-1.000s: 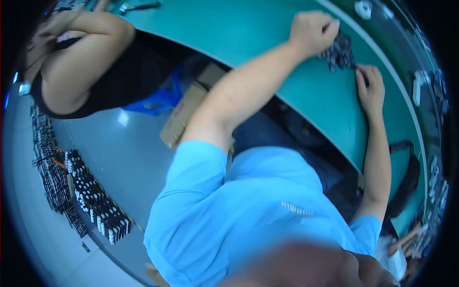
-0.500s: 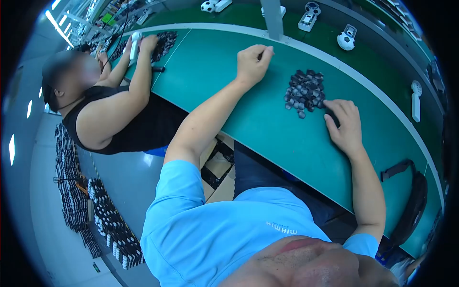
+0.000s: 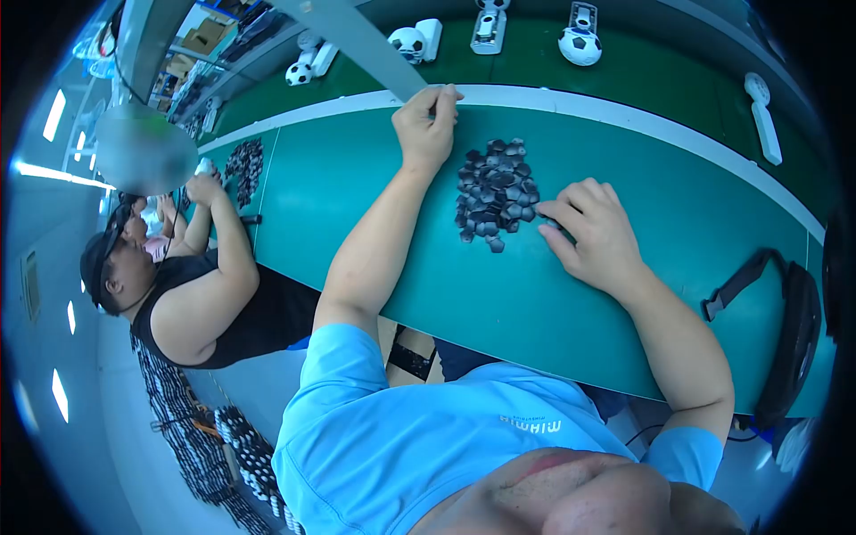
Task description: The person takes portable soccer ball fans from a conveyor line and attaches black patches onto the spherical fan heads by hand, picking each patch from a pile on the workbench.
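Observation:
A pile of small black pentagon-shaped pieces (image 3: 496,189) lies on the green work surface between my hands. My left hand (image 3: 426,129) is raised left of the pile, near the pale rail, with its fingers curled closed; whatever they hold, if anything, is hidden. At the pile's right edge, my right hand (image 3: 596,234) pinches a single black pentagon piece (image 3: 550,223) between thumb and fingertips.
Behind the pale rail (image 3: 571,96), white devices with soccer-ball heads (image 3: 580,46) stand on a dark green strip. A grey post (image 3: 361,45) rises near my left hand. A black strap bag (image 3: 789,330) lies right. On the left, a co-worker (image 3: 201,303) sits by another dark pile (image 3: 245,169).
The camera view has turned, shifting the whole scene. My right thumb and fingers have come together on a piece at the pile's edge. My left hand stays curled.

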`<state>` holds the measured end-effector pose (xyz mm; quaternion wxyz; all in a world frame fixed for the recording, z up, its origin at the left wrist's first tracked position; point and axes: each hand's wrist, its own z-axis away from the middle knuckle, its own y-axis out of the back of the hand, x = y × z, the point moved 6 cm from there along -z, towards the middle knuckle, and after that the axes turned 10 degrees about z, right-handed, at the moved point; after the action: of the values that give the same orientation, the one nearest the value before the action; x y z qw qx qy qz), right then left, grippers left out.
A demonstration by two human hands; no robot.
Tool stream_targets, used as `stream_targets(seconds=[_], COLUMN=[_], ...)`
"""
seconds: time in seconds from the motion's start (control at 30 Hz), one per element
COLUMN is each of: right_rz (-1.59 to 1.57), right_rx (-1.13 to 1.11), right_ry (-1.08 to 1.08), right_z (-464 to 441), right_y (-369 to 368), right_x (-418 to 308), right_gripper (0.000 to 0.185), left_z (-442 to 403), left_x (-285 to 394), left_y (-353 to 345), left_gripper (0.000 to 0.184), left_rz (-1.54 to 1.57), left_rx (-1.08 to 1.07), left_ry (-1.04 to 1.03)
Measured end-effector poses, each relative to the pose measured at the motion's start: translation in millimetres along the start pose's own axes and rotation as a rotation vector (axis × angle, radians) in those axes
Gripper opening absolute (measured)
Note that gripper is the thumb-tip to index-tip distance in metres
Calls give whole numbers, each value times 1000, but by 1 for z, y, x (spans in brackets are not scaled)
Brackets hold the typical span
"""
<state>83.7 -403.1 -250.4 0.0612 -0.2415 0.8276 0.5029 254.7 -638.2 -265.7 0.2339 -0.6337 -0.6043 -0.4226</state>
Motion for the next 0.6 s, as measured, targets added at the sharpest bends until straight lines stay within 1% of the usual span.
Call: stream_targets(seconds=[0.1,0.13,0.23,0.27,0.33,0.4,0.47,0.53,0.57,0.6], right_rz=[-31,-39,-63,-37,-27,-71,-37,-31,-7,24], right_rx=[-9,-10,-16,-14,-17,-37,-42,-65,-69,-69], right_ry=[-3,-5,7,12,32,49,8,15,18,16], right_z=[-1,-1,0,-1,-4,-7,-9,-8,-8,-5], right_y=[0,0,2,4,0,-3,-1,-6,-8,-9], right_x=[2,3,5,7,3,-4,3,7,8,7], right_gripper=[23,24,25,25,26,25,25,25,25,25], left_z=[6,7,11,10,12,8,0,9,24,41], left_x=[11,12,27,28,54,92,158,172,180,191], left_y=[4,1,-5,-2,-4,7,10,17,3,7], left_gripper=[21,21,16,16,10,9,16,15,15,15], left_rz=[-100,-101,-169,-196,-159,182,655,622,603,594], left_rx=[-8,-14,-78,-52,-95,4,-34,-4,11,21], left_ry=[-110,-108,-259,-254,-447,-365,-455,-420,-401,-386])
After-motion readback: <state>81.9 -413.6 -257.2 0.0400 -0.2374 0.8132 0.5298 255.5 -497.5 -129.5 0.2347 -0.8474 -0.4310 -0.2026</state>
